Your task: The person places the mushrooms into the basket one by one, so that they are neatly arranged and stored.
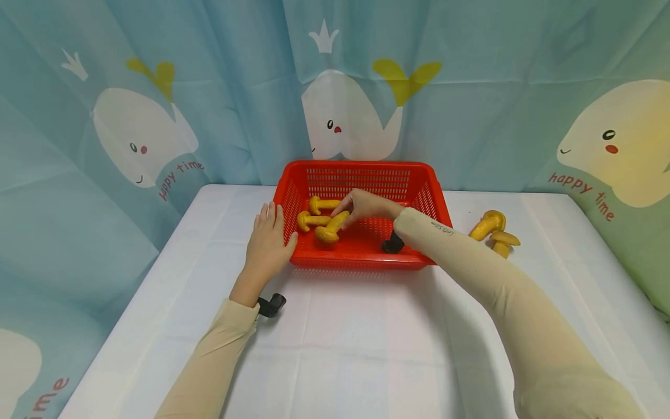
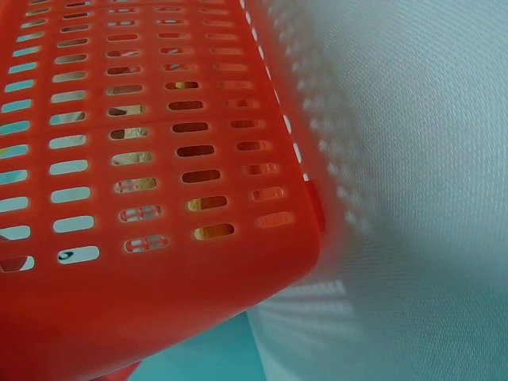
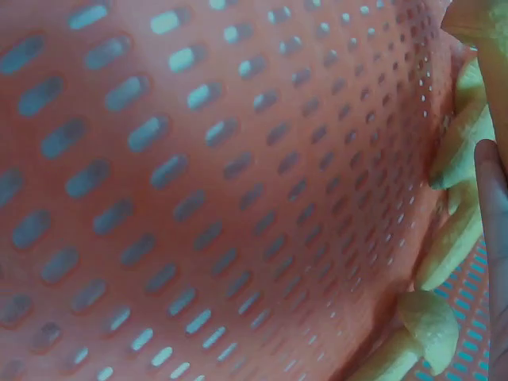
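My right hand (image 1: pixel 366 205) reaches into a red plastic basket (image 1: pixel 361 256) and pinches the stem end of a yellow mushroom (image 1: pixel 327 234), its cap pointing toward the front left. Two more yellow mushrooms, one by the back (image 1: pixel 323 205) and one by the left wall (image 1: pixel 312 221), lie beside it. Straight fingers of my left hand (image 1: pixel 266 244) rest along the basket's left rim. In the left wrist view only the basket's slotted wall (image 2: pixel 159 175) shows, without the hand. A finger (image 3: pixel 494 214) appears at the right wrist view's edge, near several mushrooms.
Two yellow mushrooms, one lying (image 1: pixel 488 224) and one with a flat cap (image 1: pixel 503 241), sit on the white-covered table (image 1: pixel 356 349) right of the basket. A blue whale-print curtain (image 1: pixel 241 87) hangs close behind the basket. Each wrist carries a small black camera (image 1: pixel 272 305).
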`<state>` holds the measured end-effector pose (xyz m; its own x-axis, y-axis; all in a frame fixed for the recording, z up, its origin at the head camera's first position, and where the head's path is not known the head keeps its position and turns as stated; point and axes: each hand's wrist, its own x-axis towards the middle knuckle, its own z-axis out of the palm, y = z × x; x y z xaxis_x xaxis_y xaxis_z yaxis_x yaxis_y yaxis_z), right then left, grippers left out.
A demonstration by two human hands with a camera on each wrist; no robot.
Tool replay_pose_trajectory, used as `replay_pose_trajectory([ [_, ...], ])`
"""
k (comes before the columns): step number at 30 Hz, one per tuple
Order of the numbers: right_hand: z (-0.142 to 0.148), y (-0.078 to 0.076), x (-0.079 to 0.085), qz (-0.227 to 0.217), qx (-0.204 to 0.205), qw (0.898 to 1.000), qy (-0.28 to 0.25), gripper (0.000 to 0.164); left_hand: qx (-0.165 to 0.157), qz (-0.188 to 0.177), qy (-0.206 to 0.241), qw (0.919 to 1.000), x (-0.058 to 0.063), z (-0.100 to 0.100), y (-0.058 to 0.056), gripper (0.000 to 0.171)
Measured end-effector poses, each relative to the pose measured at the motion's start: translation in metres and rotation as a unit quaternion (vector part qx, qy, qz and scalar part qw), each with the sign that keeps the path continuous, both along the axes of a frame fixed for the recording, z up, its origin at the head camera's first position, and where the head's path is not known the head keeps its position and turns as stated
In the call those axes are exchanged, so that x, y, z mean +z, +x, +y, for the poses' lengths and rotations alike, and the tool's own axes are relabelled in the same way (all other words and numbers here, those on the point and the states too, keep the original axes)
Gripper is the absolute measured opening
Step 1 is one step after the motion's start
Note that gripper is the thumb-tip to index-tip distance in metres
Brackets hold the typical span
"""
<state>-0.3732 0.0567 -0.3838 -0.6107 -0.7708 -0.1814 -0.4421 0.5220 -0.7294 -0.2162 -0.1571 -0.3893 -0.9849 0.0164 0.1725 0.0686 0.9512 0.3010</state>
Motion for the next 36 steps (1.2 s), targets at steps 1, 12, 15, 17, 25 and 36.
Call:
replay_pose_trajectory([
  [1, -0.0003, -0.0002, -0.0009, -0.002, 0.003, 1.000, 0.001, 0.036, 0.000, 0.000, 0.000, 1.0000, -0.0002, -0.0002, -0.0002, 0.070],
  [12, -0.0032, 0.0039, -0.0034, -0.021, 0.016, 1.000, 0.016, 0.036, 0.003, -0.005, 0.002, 1.0000, -0.0012, 0.0000, -0.0010, 0.070],
  [15, -0.0021, 0.0046, -0.0033, -0.021, 0.025, 0.999, 0.024, 0.035, 0.004, -0.006, 0.002, 1.0000, -0.0012, 0.0003, -0.0011, 0.070],
  [17, -0.0012, 0.0047, -0.0038, -0.035, 0.029, 0.998, 0.031, 0.035, 0.004, -0.005, 0.001, 1.0000, -0.0012, 0.0004, -0.0011, 0.070],
  [25, 0.0043, 0.0009, -0.0048, -0.111, 0.058, 0.991, 0.041, 0.038, 0.002, -0.003, -0.001, 1.0000, -0.0003, 0.0006, 0.0005, 0.070],
  [36, 0.0024, 0.0009, -0.0058, -0.075, 0.024, 0.996, 0.029, 0.033, 0.003, -0.005, 0.004, 1.0000, 0.0005, 0.0005, 0.0000, 0.071],
])
